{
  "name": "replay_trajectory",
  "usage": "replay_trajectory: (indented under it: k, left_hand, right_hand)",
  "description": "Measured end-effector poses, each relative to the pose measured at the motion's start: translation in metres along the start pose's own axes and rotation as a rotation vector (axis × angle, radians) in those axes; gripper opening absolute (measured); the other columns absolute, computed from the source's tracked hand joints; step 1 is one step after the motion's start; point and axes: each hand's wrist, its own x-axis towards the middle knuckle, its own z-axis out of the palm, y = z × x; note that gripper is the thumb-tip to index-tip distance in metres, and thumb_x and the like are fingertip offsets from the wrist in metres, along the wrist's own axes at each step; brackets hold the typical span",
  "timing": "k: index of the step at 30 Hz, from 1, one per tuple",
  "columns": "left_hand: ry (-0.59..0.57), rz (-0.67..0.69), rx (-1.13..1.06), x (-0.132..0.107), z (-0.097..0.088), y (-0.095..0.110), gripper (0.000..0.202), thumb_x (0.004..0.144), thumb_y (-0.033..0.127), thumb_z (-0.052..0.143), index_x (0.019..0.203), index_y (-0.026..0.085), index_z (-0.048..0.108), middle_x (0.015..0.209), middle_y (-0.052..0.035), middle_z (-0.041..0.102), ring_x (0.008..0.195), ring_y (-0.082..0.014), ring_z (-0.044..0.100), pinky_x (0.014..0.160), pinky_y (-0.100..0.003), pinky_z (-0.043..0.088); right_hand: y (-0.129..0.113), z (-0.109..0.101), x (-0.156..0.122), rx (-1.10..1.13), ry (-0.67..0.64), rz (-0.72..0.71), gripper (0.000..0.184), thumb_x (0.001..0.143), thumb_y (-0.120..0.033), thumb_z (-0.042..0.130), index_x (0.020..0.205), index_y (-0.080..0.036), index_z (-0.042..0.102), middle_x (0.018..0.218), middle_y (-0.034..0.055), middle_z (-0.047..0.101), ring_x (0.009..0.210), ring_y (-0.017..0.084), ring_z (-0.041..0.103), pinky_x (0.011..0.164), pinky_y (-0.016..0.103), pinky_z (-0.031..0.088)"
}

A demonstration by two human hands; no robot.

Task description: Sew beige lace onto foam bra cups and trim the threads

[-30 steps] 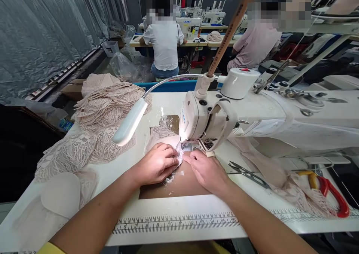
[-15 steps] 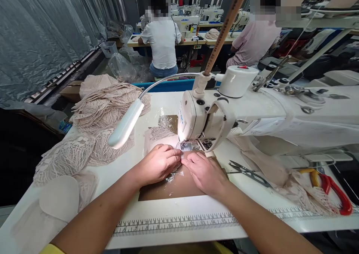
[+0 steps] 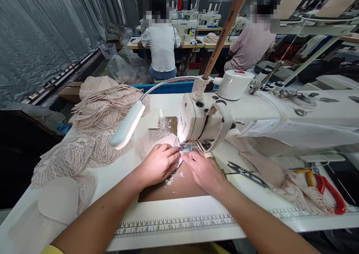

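Observation:
Under the head of a white sewing machine point(image 3: 190, 119), a beige lace piece point(image 3: 153, 138) lies at the presser foot, spread out to the left behind my fingers. My left hand point(image 3: 161, 162) is closed, its fingertips pressing the edge of the lace just in front of the needle area. Close beside it, my right hand point(image 3: 203, 171) is closed too, thumb and index pinched at the same edge. The fingers hide much of the held part. Both hands rest over a brown plate point(image 3: 171, 192) with scraps of clear film.
Heaped lace pieces point(image 3: 109, 104) and a beige cup point(image 3: 58, 199) lie left. On the right are thread snips point(image 3: 248, 173), red-handled scissors point(image 3: 332, 194) and lace strips. A lamp point(image 3: 127, 125) overhangs the table; a printed ruler point(image 3: 179, 226) runs along its front. Two people sit beyond.
The lace behind my left hand has shifted left and spread a little. My hands stay almost in place at the presser foot. The view has moved slightly.

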Motion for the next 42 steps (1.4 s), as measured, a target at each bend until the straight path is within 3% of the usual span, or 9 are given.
replay_trajectory:
  k: [7,14,19,34,42]
  left_hand:
    - [0.015,0.014,-0.029,-0.005,-0.004,-0.001,0.029,0.096,0.027,0.042,0.114,0.018,0.063,0.123,-0.0075,0.061,0.101,-0.0240,0.052,0.086,-0.039,0.042]
    - [0.000,0.131,-0.155,-0.009,-0.011,-0.002,0.025,0.094,0.028,0.047,0.103,0.019,0.068,0.116,-0.0076,0.065,0.102,-0.0225,0.052,0.088,-0.039,0.042]
    - [-0.008,0.124,-0.165,-0.008,-0.007,-0.001,0.027,0.095,0.024,0.044,0.109,0.017,0.066,0.120,-0.0056,0.065,0.102,-0.0220,0.053,0.088,-0.037,0.043]
    - [0.039,0.054,-0.063,-0.004,-0.001,-0.006,0.030,0.095,0.025,0.045,0.116,0.020,0.064,0.123,-0.0075,0.063,0.104,-0.0225,0.054,0.089,-0.039,0.044]
    - [0.114,-0.020,-0.046,0.000,0.004,-0.015,0.032,0.092,0.024,0.046,0.119,0.022,0.063,0.123,-0.0089,0.062,0.109,-0.0262,0.053,0.089,-0.043,0.044]
  right_hand:
    - [0.004,0.002,-0.001,-0.009,0.047,0.051,0.041,0.081,-0.005,0.047,0.115,-0.020,0.064,0.089,0.0053,0.064,0.069,0.018,0.046,0.058,0.028,0.029]
    - [0.006,0.003,-0.009,0.123,0.058,-0.111,0.030,0.088,-0.010,0.045,0.107,-0.021,0.066,0.081,0.0036,0.060,0.074,0.017,0.048,0.064,0.027,0.030]
    - [0.005,0.003,-0.012,0.111,0.060,-0.154,0.029,0.088,-0.010,0.044,0.105,-0.019,0.065,0.079,0.0030,0.058,0.070,0.016,0.044,0.067,0.028,0.031]
    - [-0.002,0.002,0.000,-0.057,0.001,0.055,0.040,0.082,-0.007,0.048,0.115,-0.022,0.065,0.084,0.0043,0.063,0.070,0.017,0.051,0.055,0.028,0.028]
    - [0.004,0.005,-0.004,0.005,0.096,0.003,0.038,0.083,-0.007,0.046,0.112,-0.022,0.067,0.083,0.0045,0.063,0.066,0.015,0.049,0.058,0.027,0.031]
